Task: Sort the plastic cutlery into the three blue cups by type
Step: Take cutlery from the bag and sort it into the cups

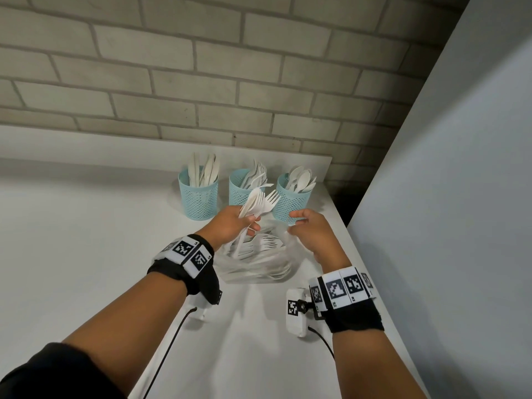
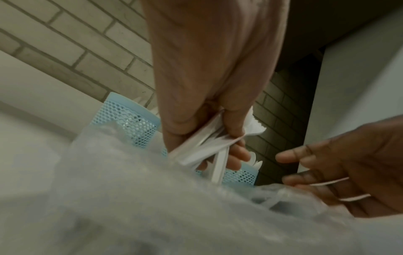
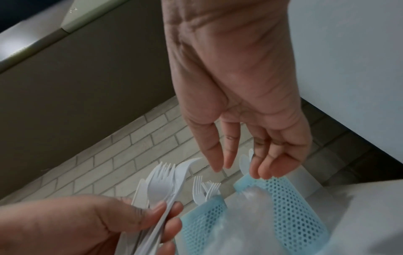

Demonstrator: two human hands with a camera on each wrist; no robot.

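The left hand (image 1: 236, 223) grips a bundle of white forks (image 1: 259, 201), fingers and thumb curled round the handles, tines fanned upward. The bundle is held just in front of the middle cup (image 1: 239, 187), which serves as the landmark below. The right hand (image 1: 312, 230) is empty, fingers loosely extended; in the right wrist view its fingertips (image 3: 263, 170) hang just above the rim of the right cup (image 1: 290, 201).

Layout, relative to the middle cup:
- Middle cup: already holds forks.
- Left cup (image 1: 198, 197), beside it on the left: holds knives.
- Right cup, beside it on the right: holds spoons.
- Bag (image 1: 256, 260), in front of it on the counter (image 1: 86, 240): clear plastic, with more cutlery inside. Forks show through the film; the rest cannot be told.

Step in hand, as judged: place the bundle into the middle cup.

Procedure:
1. Check the bundle. The right wrist view shows what may be a spoon bowl and a knife blade among the tines; the blur prevents certainty. Pick out any stray piece with the free hand.
2. Align the handles so that they enter together; they are crossed in the left wrist view.
3. Turn the bundle handles down, lower it into the middle cup and release only once the handles are inside.
4. Steady the cup if needed. The mesh cups look light, and standing tines may snag the incoming bundle.
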